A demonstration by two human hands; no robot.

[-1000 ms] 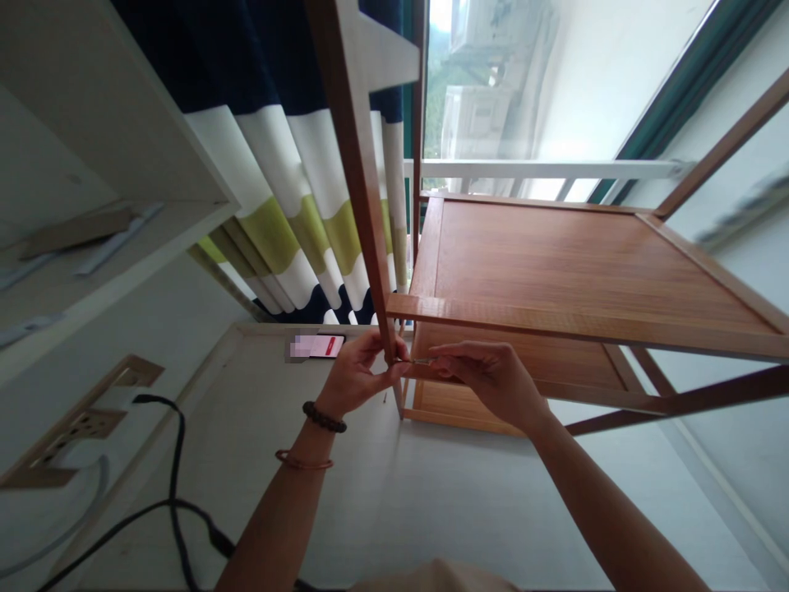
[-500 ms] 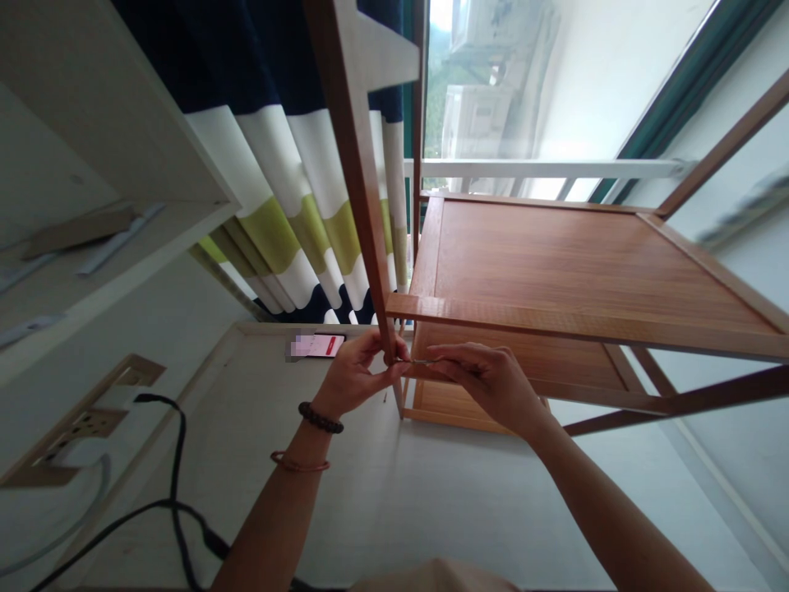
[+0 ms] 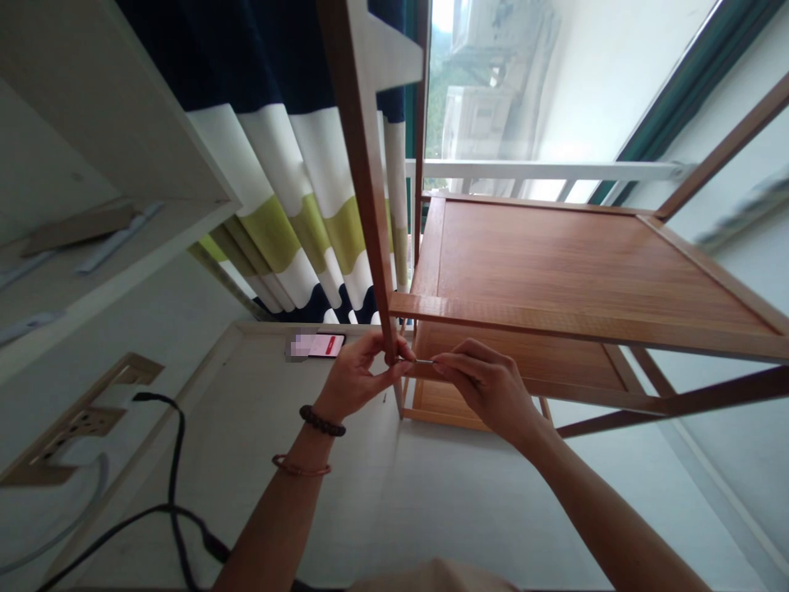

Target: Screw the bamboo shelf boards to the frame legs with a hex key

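My left hand (image 3: pixel 359 374) is closed round the lower part of a brown wooden post (image 3: pixel 370 197) of the shelf rack. Its thumb and fingertips meet at the post's right side. My right hand (image 3: pixel 484 378) pinches a thin metal rod (image 3: pixel 424 362) between thumb and fingers. The rod lies nearly level, its left end at my left fingertips by the post; what that tip touches is hidden. Just above both hands runs the front rail of the upper wooden shelf (image 3: pixel 555 255), with a lower shelf (image 3: pixel 523 358) behind my right hand.
A phone (image 3: pixel 317 345) with a lit screen lies left of my left hand. Black cables (image 3: pixel 176 460) run from a wall socket strip (image 3: pixel 86 423) at the left. A striped curtain (image 3: pixel 283 189) and a window (image 3: pixel 493 90) are behind the rack. White shelving (image 3: pixel 123 255) juts in from the left.
The post has shifted slightly right at its top. My right fingers have changed their hold, and more of the metal rod shows between the hands. My left hand keeps its grip.
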